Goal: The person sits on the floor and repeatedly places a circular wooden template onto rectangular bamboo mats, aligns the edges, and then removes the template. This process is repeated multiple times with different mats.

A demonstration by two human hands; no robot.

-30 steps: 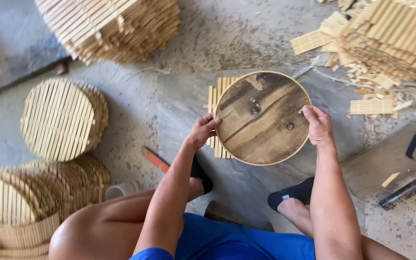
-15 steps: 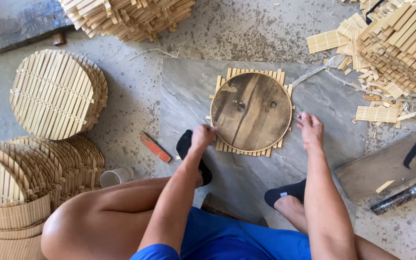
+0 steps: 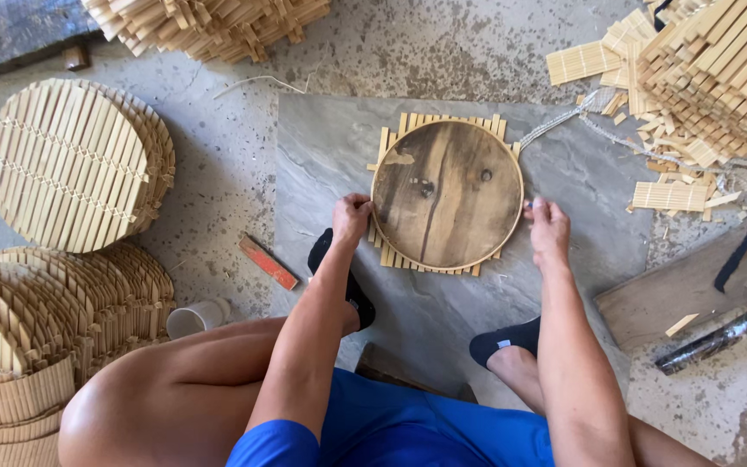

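on one grey slab, left hand [image 3: 352, 216] and right hand [image 3: 549, 227] grip one round wooden disc [image 3: 447, 195] atop one slat mat [image 3: 408, 130].

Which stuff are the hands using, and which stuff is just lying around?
In use:
- round wooden board, gripped by left hand and right hand
- square slat mat under it
- grey slab

Lying about:
- red stick
- white cup
- round mat stack

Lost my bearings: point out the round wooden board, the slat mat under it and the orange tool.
round wooden board [image 3: 447, 195]: head view, centre of its face.
slat mat [image 3: 391, 257]: head view, lower-left slat ends.
orange tool [image 3: 268, 263]: head view, mid-length.
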